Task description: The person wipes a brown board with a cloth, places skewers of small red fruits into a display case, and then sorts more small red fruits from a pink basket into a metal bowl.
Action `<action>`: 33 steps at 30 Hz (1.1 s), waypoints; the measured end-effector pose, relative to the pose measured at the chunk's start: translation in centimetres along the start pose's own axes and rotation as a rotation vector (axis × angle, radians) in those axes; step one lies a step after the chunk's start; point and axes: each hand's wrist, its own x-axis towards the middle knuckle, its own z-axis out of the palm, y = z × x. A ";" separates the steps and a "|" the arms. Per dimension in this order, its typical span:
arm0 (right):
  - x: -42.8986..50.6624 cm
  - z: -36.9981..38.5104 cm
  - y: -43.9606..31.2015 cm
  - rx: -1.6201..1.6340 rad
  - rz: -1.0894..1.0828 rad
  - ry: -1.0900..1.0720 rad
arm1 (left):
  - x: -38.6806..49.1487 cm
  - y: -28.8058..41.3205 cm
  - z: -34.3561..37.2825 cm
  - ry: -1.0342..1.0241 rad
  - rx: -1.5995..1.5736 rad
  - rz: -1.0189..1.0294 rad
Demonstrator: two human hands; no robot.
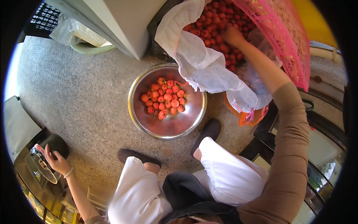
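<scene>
My right hand [234,36] reaches into a sack lined with white cloth [207,56], among many small red fruits [212,16] that look like hawthorn. Its fingertips are hidden in the fruit, so I cannot tell whether they grip any. Off to the left, my left hand [57,162] is at a small fan-like item [42,168], fingers partly spread. Whether it grips the item or only touches it is unclear. Between the two hands, a round stainless steel bowl [193,126] stands on the floor, with a heap of the same red fruits [167,97] at its bottom.
A pink perforated plastic basket or mesh [291,42] rises beside the sack. Orange netting [249,119] hangs below the cloth. A pale cabinet corner [128,25] juts in above the bowl. Dark shoes [208,134] flank the bowl's near side. A black crate [44,16] is at upper left.
</scene>
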 end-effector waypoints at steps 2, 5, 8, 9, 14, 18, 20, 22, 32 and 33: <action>-1.6 0.0 1.1 -0.110 -0.286 -0.066 | -0.2 1.2 1.5 -0.038 -0.127 -0.018; -2.1 -1.9 1.9 0.388 -0.276 -0.300 | -0.5 3.6 2.8 -0.101 -0.238 -0.050; -0.5 -5.4 1.4 0.113 -0.088 -0.029 | -1.3 4.3 2.9 -0.146 -0.300 -0.098; 1.5 -4.8 3.4 -0.011 -0.093 0.103 | -1.3 4.7 3.4 -0.161 -0.333 -0.103; 8.1 0.0 6.7 0.123 -0.053 0.538 | -2.5 5.1 4.0 -0.250 -0.376 -0.116; 6.5 2.6 3.3 0.080 0.196 0.471 | -3.5 5.6 3.9 -0.260 -0.351 -0.113; 2.9 1.3 0.8 0.057 0.116 0.422 | -3.6 6.4 4.1 -0.276 -0.423 -0.152; 0.1 0.3 -0.9 0.067 0.033 0.388 | -3.2 7.6 4.7 -0.290 -0.474 -0.157; -8.0 1.0 -4.4 -0.022 -0.203 -0.041 | -3.2 11.3 5.1 -0.369 -0.466 -0.083; -7.4 -0.8 -4.1 0.098 -0.181 -0.095 | -3.4 11.1 5.1 -0.374 -0.465 -0.096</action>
